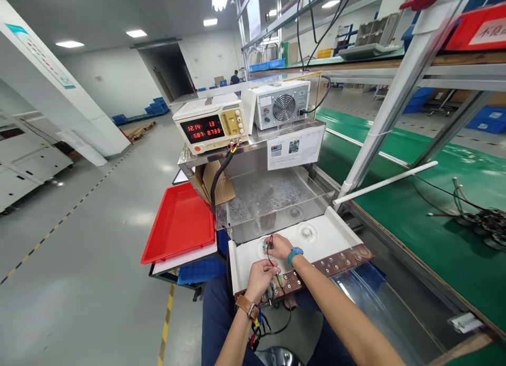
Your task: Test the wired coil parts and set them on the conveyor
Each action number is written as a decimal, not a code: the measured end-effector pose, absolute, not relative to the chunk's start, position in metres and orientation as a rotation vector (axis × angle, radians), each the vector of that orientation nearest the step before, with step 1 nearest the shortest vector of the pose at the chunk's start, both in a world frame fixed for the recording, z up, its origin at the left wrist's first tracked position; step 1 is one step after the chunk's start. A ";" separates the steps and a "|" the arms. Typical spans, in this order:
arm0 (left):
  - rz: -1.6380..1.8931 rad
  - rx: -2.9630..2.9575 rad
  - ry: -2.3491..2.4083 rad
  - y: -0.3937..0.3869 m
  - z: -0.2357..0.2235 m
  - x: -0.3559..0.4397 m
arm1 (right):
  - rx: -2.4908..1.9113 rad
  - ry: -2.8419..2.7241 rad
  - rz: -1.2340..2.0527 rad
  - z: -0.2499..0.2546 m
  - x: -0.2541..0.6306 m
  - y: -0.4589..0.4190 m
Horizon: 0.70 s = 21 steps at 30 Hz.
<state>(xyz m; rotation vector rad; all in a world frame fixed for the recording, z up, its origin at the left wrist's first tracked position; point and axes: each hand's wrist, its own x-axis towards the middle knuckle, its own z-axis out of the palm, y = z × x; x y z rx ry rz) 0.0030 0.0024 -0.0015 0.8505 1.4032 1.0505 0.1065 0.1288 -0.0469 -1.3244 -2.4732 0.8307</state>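
Observation:
My right hand, with a blue wristband, holds a small green circuit board over the white tray-like fixture. Thin dark and red wires run from the board down towards my left hand. That hand has a brown watch strap, and its fingertips are closed on a wire near the fixture's front edge. Just beside them is a green-sleeved lead, its black cable hanging below. A brown strip with rows of metal studs lines the front edge. My fingers partly hide the board.
A bench power supply with lit red digits stands on a metal shelf beside a white fan-cooled unit. At left is a red tray. Right, a green bench carries wired parts. A clear panel stands behind the fixture.

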 end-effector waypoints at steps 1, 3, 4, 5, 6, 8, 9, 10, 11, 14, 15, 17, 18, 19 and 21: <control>1.054 0.847 1.402 0.002 -0.001 0.003 | -1.320 -2.476 0.831 -0.046 0.106 0.128; 1.061 0.844 1.397 0.002 -0.001 0.003 | -1.317 -2.475 0.832 -0.046 0.106 0.127; 1.063 0.844 1.395 0.002 0.000 0.003 | -1.318 -2.471 0.836 -0.046 0.105 0.127; 1.066 0.844 1.394 0.002 0.000 0.003 | -1.320 -2.464 0.844 -0.047 0.105 0.126; 1.070 0.846 1.394 0.002 0.001 0.003 | -1.323 -2.454 0.851 -0.047 0.104 0.126; 1.080 0.849 1.394 0.002 0.001 0.003 | -1.336 -2.431 0.860 -0.049 0.103 0.125; 1.084 0.849 1.392 0.002 0.000 0.003 | -1.341 -2.423 0.863 -0.049 0.103 0.125; 1.087 0.847 1.390 0.002 0.000 0.002 | -1.347 -2.416 0.865 -0.049 0.102 0.124; 1.090 0.845 1.387 0.002 -0.001 0.002 | -1.352 -2.411 0.868 -0.049 0.102 0.124; 1.101 0.839 1.379 0.002 -0.004 0.002 | -1.349 -2.418 0.876 -0.047 0.102 0.122; 1.105 0.837 1.376 0.002 -0.005 0.002 | -1.345 -2.424 0.872 -0.047 0.102 0.123; 1.108 0.835 1.372 0.003 -0.005 0.002 | -1.331 -2.440 0.852 -0.047 0.103 0.125; 1.110 0.838 1.373 0.004 -0.004 0.002 | -1.319 -2.452 0.834 -0.047 0.103 0.127; 1.120 0.844 1.380 0.004 -0.002 0.002 | -1.302 -2.469 0.813 -0.047 0.102 0.129; 1.153 0.867 1.419 0.005 0.002 0.001 | -1.259 -2.515 0.776 -0.047 0.100 0.130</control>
